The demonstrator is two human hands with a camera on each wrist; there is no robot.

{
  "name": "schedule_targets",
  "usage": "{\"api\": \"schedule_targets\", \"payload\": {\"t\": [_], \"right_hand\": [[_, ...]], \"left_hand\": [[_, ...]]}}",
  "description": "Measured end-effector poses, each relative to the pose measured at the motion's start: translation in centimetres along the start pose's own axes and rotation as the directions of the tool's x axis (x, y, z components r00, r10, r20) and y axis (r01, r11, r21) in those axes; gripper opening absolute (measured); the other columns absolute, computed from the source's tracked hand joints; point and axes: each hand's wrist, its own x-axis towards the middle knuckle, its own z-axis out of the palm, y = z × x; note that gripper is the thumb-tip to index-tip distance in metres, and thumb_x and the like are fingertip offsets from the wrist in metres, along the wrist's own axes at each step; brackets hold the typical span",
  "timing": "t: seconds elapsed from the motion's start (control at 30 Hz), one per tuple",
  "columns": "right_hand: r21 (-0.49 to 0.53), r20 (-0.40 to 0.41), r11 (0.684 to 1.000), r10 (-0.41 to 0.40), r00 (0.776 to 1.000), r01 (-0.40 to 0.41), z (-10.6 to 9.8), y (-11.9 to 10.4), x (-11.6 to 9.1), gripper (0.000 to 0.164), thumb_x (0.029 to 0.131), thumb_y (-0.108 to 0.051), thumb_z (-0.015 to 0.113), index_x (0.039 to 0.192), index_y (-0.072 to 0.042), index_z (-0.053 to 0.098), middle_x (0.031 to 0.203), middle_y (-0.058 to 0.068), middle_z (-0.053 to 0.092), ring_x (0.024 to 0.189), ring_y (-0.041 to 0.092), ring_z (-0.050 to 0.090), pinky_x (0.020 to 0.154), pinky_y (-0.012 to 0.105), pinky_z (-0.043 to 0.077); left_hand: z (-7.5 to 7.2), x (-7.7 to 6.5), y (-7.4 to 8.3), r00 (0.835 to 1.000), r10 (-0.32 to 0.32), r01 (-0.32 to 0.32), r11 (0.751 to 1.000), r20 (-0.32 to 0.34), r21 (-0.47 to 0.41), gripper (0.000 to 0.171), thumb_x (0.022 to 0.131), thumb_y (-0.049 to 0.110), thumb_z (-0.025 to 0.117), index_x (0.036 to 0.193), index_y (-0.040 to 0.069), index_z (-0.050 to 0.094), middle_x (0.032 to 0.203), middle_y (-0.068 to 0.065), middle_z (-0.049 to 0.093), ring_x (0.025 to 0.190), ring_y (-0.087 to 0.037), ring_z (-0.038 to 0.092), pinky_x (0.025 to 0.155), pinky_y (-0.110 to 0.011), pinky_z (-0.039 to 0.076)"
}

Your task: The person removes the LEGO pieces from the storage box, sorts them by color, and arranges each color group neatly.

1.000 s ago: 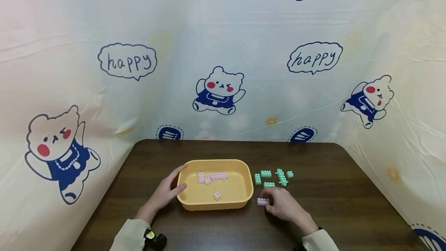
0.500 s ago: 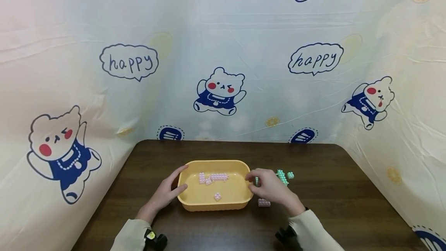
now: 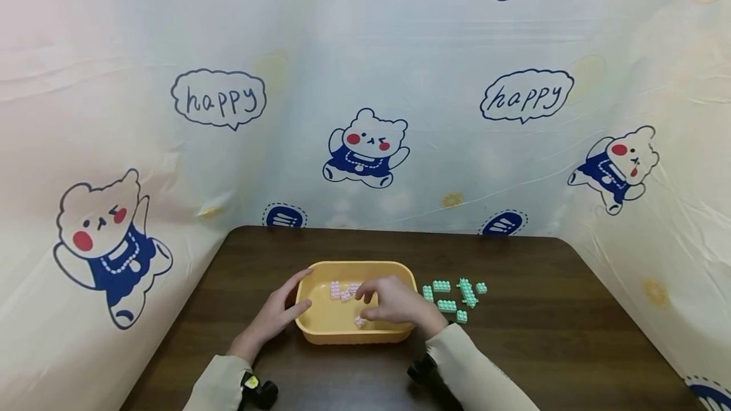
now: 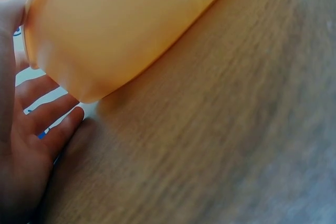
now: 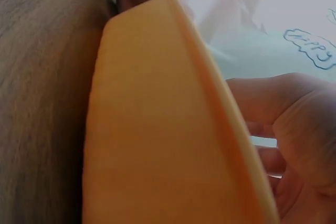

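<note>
A yellow plastic tub [image 3: 394,337] sits on the table with small pink building bricks [image 3: 335,290] in it. My left hand [image 3: 273,319] holds its left end, thumb over the rim and the other fingers along the outside. In the left wrist view those fingers [image 4: 39,111] lie by the tub's lower corner. My right hand [image 3: 391,302] is inside the tub, low over the bricks, thumb and index finger apart with nothing showing between them. It partly covers the pink row and a lone pink brick [image 3: 360,322] by the thumb. The right wrist view shows this hand [image 5: 286,124] beyond the rim.
Right of the tub lie several green bricks [image 3: 447,306], some joined into a longer piece [image 3: 467,293]. The right sleeve [image 3: 465,360] crosses the table [image 3: 342,379] in front of them. A printed curtain [image 3: 365,49] stands behind the table.
My right hand has left the pink brick on the table right of the tub and moved left over the rim into the tub. That brick is now hidden behind the sleeve. The left hand stays.
</note>
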Motion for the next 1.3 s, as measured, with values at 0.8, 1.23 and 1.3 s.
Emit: {"api": "schedule_targets", "payload": {"t": [0.8, 1.23, 1.3], "right_hand": [[-0.116, 0.161, 0.991, -0.054, 0.985, 0.073, 2.0, 0.3, 1.1, 0.011, 0.082, -0.019, 0.079, 0.091, -0.024, 0.075, 0.079, -0.015, 0.065, 0.073, 0.000, 0.058, 0.068, 0.015, 0.045], [-0.102, 0.152, 0.994, -0.023, 0.988, 0.039, 2.3, 0.5, 1.1, 0.010, 0.081, -0.021, 0.079, 0.087, -0.025, 0.073, 0.077, -0.017, 0.062, 0.072, 0.001, 0.056, 0.068, 0.016, 0.045], [-0.104, 0.150, 0.994, -0.028, 0.988, 0.044, 2.3, 0.6, 1.2, 0.010, 0.081, -0.021, 0.079, 0.087, -0.025, 0.073, 0.077, -0.017, 0.063, 0.072, 0.000, 0.056, 0.069, 0.016, 0.045]], "left_hand": [[0.0, 0.2, 0.0, 1.000, -0.013, 0.013, 1.000, 0.003, 0.013, 0.061, 0.095, 0.030, 0.062, 0.150, 0.024, 0.035, 0.153, -0.009, 0.039, 0.130, -0.028, 0.051, 0.101, -0.045, 0.043], [0.0, 0.1, 0.0, 1.000, -0.014, 0.014, 1.000, 0.002, 0.004, 0.062, 0.095, 0.029, 0.063, 0.150, 0.022, 0.036, 0.154, -0.009, 0.039, 0.131, -0.029, 0.050, 0.102, -0.050, 0.042], [-0.1, 0.2, 0.0, 1.000, -0.010, 0.010, 1.000, 0.002, 0.006, 0.062, 0.095, 0.029, 0.062, 0.150, 0.022, 0.036, 0.154, -0.009, 0.038, 0.131, -0.029, 0.049, 0.102, -0.049, 0.042]]}}
